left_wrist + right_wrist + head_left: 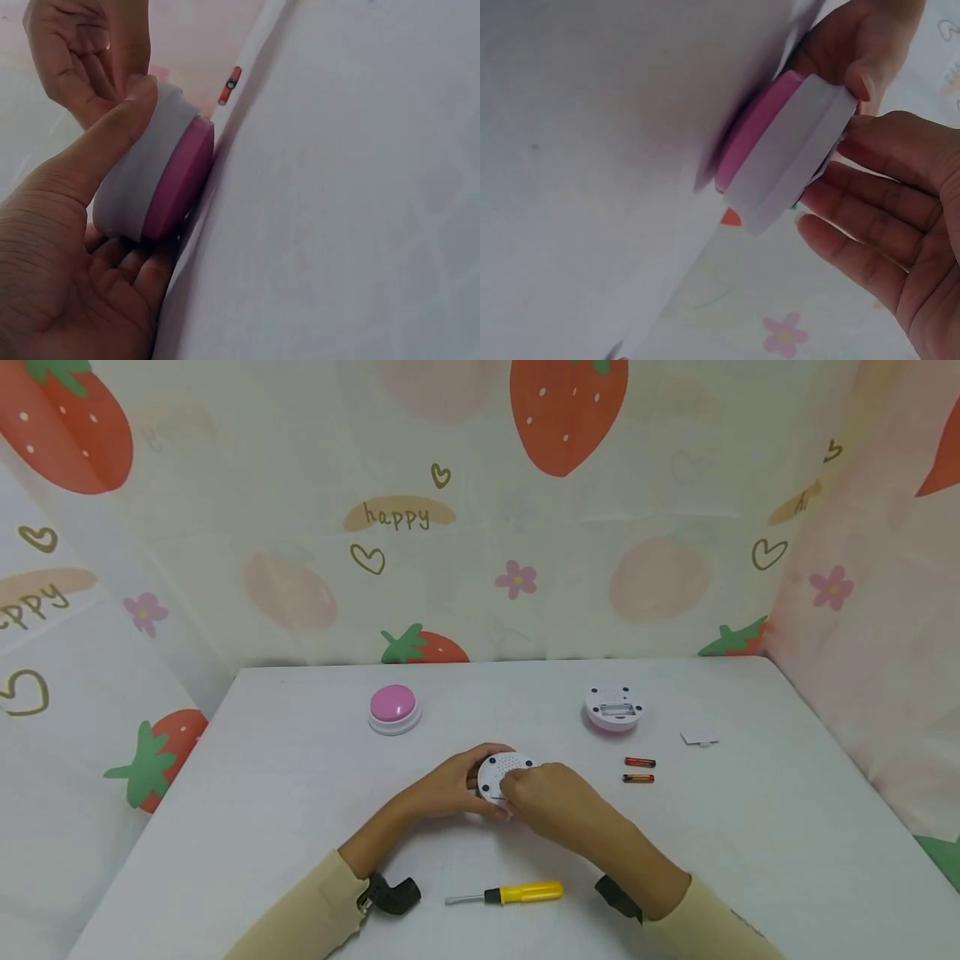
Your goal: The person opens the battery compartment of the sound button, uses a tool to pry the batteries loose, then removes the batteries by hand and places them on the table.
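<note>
Over at the white table (225,827), a person in beige sleeves has a pink-and-white push button (497,767) turned over near the middle, its studded white base facing up and its pink dome beneath, just above the cloth or touching it; I can't tell which. The left hand (446,789) curves round it from the left, thumb against the base and fingers under the dome. The right hand (562,802) comes in from the right, fingers partly bent, a fingertip at the base; I can't make out whether it pinches anything there.

A screwdriver (517,893) with a yellow handle lies on the near side, between the forearms, its shaft pointing left. On the far left a second push button (393,704) sits dome up. On the far right a third push button (615,708) rests upside down, its battery compartment open and bare. Just nearer lie two red-and-black batteries (640,762), side by side, and a white battery cover (699,740) is to their right. Strawberry-print fabric (465,560) hangs behind.
</note>
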`<action>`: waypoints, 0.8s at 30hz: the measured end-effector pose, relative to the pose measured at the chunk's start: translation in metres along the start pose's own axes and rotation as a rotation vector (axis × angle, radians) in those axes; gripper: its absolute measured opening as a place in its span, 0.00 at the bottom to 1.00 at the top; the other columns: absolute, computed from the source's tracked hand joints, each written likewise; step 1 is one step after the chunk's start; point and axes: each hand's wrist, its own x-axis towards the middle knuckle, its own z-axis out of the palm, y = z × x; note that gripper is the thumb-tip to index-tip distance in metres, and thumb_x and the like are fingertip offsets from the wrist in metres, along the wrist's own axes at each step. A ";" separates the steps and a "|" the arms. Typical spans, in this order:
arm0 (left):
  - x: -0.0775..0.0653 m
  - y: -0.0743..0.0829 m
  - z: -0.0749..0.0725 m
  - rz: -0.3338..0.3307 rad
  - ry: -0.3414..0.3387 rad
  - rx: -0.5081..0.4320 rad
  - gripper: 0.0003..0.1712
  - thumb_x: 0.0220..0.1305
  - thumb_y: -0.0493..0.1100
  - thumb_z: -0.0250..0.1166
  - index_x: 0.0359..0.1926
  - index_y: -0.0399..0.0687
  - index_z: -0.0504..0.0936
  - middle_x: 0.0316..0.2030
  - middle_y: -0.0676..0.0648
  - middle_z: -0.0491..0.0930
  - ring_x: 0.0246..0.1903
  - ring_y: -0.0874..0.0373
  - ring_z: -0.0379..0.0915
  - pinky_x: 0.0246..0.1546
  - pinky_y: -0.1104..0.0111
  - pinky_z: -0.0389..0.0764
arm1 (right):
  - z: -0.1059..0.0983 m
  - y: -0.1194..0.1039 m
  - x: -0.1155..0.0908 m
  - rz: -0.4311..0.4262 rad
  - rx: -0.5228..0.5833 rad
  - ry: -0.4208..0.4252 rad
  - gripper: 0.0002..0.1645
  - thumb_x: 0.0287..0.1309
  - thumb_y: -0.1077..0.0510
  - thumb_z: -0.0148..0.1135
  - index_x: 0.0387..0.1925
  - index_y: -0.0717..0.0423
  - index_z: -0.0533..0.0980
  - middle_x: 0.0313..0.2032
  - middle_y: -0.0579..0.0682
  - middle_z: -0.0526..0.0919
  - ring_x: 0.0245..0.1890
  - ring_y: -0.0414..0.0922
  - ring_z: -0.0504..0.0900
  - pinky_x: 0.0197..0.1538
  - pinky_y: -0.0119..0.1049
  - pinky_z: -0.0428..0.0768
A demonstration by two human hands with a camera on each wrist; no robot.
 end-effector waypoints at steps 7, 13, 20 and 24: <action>-0.001 0.000 -0.002 -0.005 -0.013 0.031 0.50 0.53 0.41 0.80 0.74 0.53 0.64 0.65 0.52 0.73 0.59 0.58 0.74 0.58 0.69 0.78 | 0.002 -0.003 -0.001 -0.004 -0.071 0.073 0.12 0.60 0.57 0.73 0.43 0.58 0.84 0.53 0.52 0.83 0.47 0.45 0.86 0.36 0.35 0.86; -0.002 0.000 -0.002 -0.020 -0.012 0.030 0.50 0.53 0.40 0.80 0.74 0.53 0.64 0.66 0.51 0.72 0.60 0.57 0.73 0.59 0.69 0.78 | 0.003 -0.005 -0.002 0.038 -0.085 -0.003 0.20 0.61 0.59 0.72 0.53 0.62 0.80 0.50 0.53 0.83 0.49 0.46 0.85 0.39 0.38 0.87; -0.002 0.000 -0.002 -0.024 -0.008 0.029 0.50 0.53 0.39 0.80 0.74 0.51 0.64 0.65 0.50 0.73 0.59 0.57 0.73 0.59 0.69 0.77 | 0.006 -0.002 -0.002 0.053 -0.074 -0.020 0.20 0.59 0.60 0.73 0.50 0.61 0.76 0.43 0.51 0.81 0.35 0.42 0.79 0.32 0.34 0.83; -0.002 0.001 -0.001 -0.032 0.000 0.033 0.49 0.53 0.40 0.80 0.73 0.55 0.65 0.64 0.52 0.73 0.59 0.58 0.73 0.59 0.70 0.77 | 0.007 0.000 -0.003 0.054 -0.070 -0.006 0.20 0.58 0.61 0.72 0.49 0.60 0.75 0.42 0.51 0.81 0.34 0.42 0.79 0.31 0.34 0.82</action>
